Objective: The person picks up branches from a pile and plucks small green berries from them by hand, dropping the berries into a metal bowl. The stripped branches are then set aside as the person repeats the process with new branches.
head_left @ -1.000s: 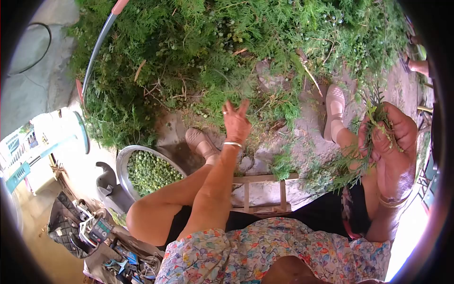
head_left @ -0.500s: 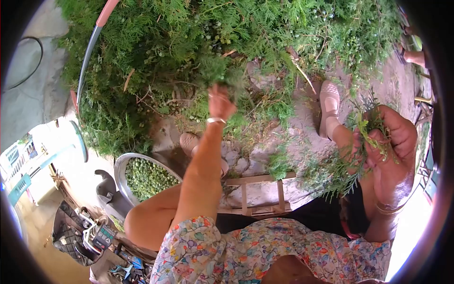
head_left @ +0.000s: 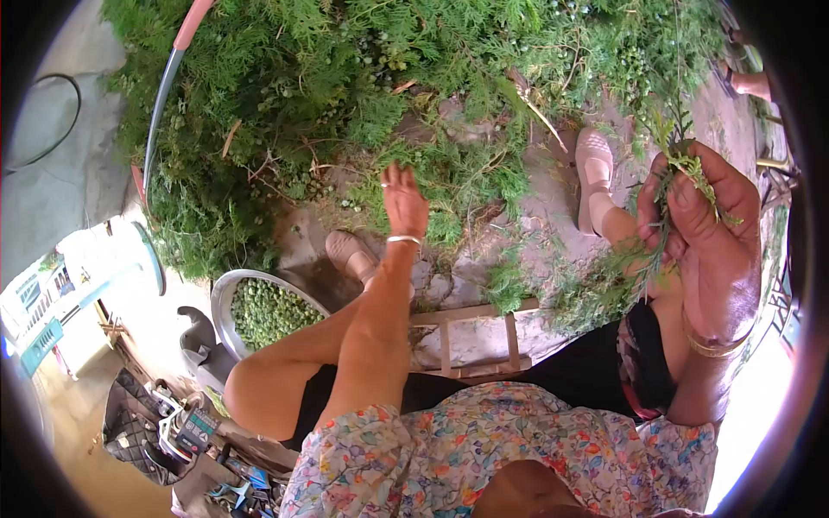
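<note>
Ground (head_left: pixel 548 203) strewn with branches (head_left: pixel 285 78) at twelve o'clock, left hand (head_left: pixel 404 205) part-curled near them, grasp unclear, right hand (head_left: pixel 712 220) pinching a sprig (head_left: pixel 689 164) at three

- We see bright daylight across the middle, with the conifer branches (head_left: pixel 484 43) clear green and their hollows dark.
- Shade lies on the ground between the metal basin (head_left: pixel 219 298) and the left shoe (head_left: pixel 347 252).
- Glare whites out the area beyond the right forearm (head_left: pixel 701 399), fringed purple, and another patch at far left.
- A sheen catches the right hand (head_left: pixel 710 205), which looms large so near our lens.
- The left hand (head_left: pixel 404 207) looks slightly soft.
- Fisheye distortion bends the sides; black vignetting fills our corners.
</note>
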`<state>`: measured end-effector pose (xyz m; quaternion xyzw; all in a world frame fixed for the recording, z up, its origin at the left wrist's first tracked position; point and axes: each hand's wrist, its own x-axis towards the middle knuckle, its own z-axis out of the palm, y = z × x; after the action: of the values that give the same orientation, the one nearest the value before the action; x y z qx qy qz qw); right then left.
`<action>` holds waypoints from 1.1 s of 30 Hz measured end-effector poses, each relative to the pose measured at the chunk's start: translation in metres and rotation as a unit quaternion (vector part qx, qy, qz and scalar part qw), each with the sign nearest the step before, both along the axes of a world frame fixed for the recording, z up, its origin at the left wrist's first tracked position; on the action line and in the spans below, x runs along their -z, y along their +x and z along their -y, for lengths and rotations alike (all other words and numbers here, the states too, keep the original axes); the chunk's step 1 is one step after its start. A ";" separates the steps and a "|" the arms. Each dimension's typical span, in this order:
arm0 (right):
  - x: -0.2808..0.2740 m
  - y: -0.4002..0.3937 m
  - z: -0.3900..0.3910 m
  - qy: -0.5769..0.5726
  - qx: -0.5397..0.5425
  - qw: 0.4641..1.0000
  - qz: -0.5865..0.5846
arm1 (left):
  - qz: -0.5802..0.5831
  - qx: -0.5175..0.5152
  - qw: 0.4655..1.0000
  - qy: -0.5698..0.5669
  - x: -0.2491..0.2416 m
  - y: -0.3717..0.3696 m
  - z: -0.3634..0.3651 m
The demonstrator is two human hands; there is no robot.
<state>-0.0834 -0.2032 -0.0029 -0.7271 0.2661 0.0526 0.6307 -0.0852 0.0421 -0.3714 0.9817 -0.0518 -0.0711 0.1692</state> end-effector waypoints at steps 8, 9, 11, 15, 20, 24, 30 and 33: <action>-0.004 0.006 0.013 0.022 -0.060 0.997 -0.032 | -0.129 -0.048 0.941 0.310 0.008 0.044 -0.079; -0.004 0.007 0.013 0.016 -0.063 0.997 -0.041 | -0.127 -0.044 0.941 0.309 -0.002 0.048 -0.079; -0.005 0.006 0.013 0.009 -0.071 0.996 -0.052 | -0.169 0.063 0.926 0.331 -0.032 0.050 -0.077; -0.007 0.006 0.006 -0.002 -0.090 0.996 -0.005 | -0.238 0.045 0.941 0.235 -0.012 0.036 -0.104; -0.009 0.007 0.006 -0.048 -0.143 0.988 -0.023 | -0.234 -0.017 0.949 0.212 -0.028 0.013 -0.103; -0.001 0.011 0.009 -0.070 -0.149 0.986 0.006 | -0.252 0.033 0.955 0.149 -0.036 0.018 -0.119; 0.004 0.023 0.005 0.001 -0.128 0.991 0.045 | -0.206 0.053 0.974 -0.075 -0.146 0.078 -0.118; 0.026 0.026 0.006 0.003 -0.115 0.986 0.116 | -0.236 -0.036 0.961 -0.137 -0.211 0.090 -0.117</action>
<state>-0.0569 -0.2091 -0.0289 -0.7522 0.1052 0.0410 0.6492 0.0053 0.1591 -0.1599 0.9055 0.0155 -0.2871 0.3121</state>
